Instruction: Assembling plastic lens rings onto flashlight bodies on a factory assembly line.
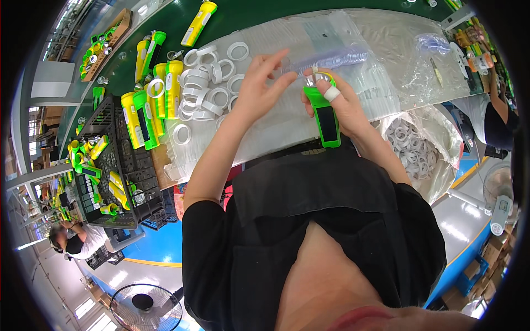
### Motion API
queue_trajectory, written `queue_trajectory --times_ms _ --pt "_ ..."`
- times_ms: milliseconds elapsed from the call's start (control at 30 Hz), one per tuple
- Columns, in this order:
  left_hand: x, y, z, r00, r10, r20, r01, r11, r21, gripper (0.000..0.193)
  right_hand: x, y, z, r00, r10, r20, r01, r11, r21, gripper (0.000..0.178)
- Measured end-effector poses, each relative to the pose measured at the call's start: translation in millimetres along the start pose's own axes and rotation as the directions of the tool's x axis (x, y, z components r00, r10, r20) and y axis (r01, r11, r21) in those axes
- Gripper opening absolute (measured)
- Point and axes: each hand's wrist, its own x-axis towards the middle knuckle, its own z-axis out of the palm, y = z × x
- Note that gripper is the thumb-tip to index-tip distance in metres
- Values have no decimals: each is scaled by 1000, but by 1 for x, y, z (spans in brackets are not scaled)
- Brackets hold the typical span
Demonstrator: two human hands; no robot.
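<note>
My right hand (349, 105) is closed round a green flashlight (327, 122) with a black panel on its body. Its round head points away from me and shows a shiny reflector (317, 80). White tape wraps the thumb and one fingertip of that hand. My left hand (258, 87) hovers left of the flashlight head, thumb and fingers apart. By its fingertips a clear disc shows faintly, at the left end of a long row of clear discs (337, 59); I see no firm grip on it. Left of that hand lies a loose heap of white rings (201, 83).
Several yellow and green flashlights (144, 118) stand at the table's left, beside a black crate (124, 165) holding more. A sack of white rings (411, 144) is at the right. Plastic sheeting (386, 44) covers the table. Fans (144, 306) and co-workers (83, 240) are farther off.
</note>
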Motion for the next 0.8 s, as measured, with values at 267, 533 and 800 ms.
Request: queue_trajectory --times_ms 267,533,800 --pt "-18 30 1 955 290 65 -294 954 61 39 8 -4 16 987 -32 159 47 995 -93 41" --pt "-14 25 7 928 372 -31 -369 926 77 41 14 2 22 980 28 198 -44 996 74 38" --pt "49 -46 -56 997 70 24 -56 501 864 54 55 -2 2 891 -432 143 445 893 -75 41"
